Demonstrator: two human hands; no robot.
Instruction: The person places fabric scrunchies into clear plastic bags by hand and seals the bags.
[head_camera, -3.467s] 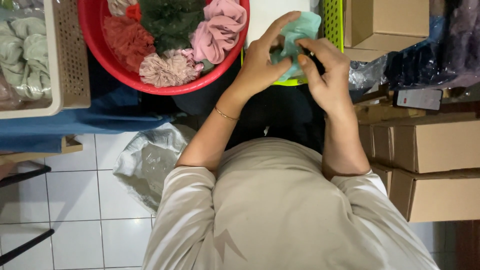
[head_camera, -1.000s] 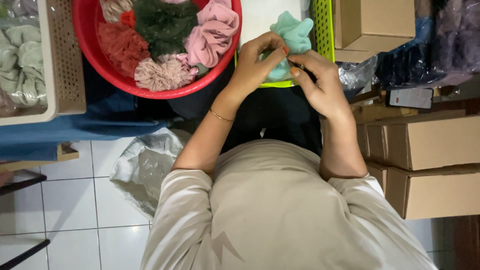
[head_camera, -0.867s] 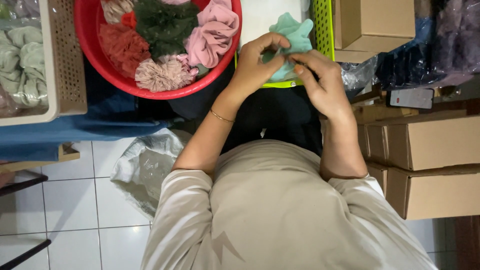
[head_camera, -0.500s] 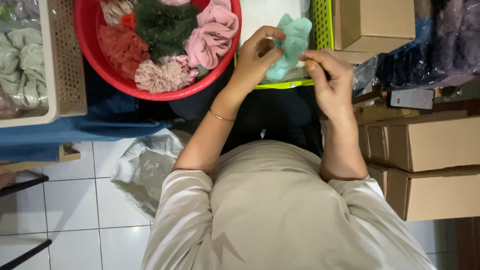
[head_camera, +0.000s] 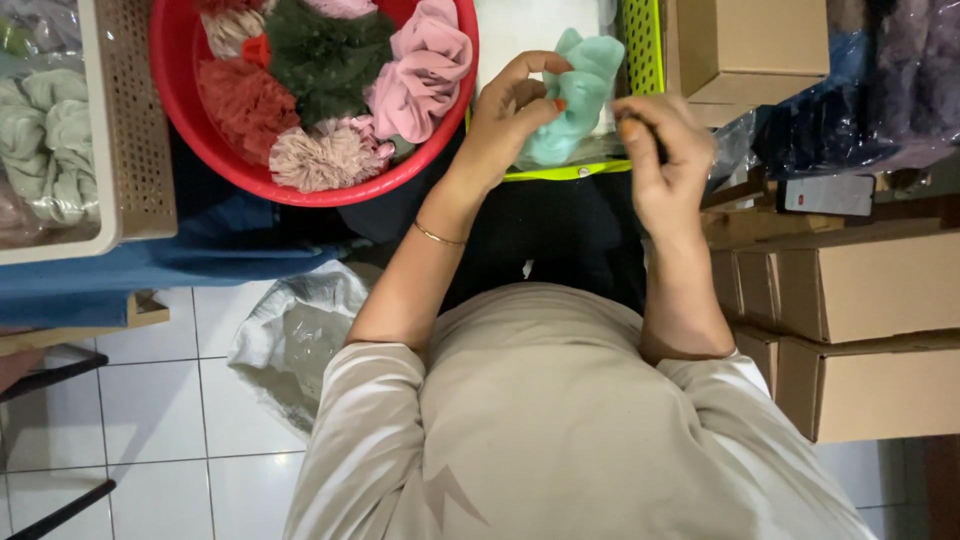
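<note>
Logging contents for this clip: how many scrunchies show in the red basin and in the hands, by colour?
Red basin:
Pink scrunchie: 1
Dark green scrunchie: 1
Red scrunchie: 1
Dusty pink scrunchie: 1
Held by the left hand, right hand beside it:
Mint scrunchie: 1
Total: 5; the scrunchies cut off at the basin's top edge are left uncounted.

A white tiled floor (head_camera: 150, 400) carries a crumpled plastic bag (head_camera: 290, 350) and stacked cardboard boxes (head_camera: 860, 330).

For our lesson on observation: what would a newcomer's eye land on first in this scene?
Probably the red basin at top left, heaped with pink, green and rust fabric scrunchies. Next, at top centre, the left hand pinches a mint-green scrunchie while the right hand hovers beside it.
</note>
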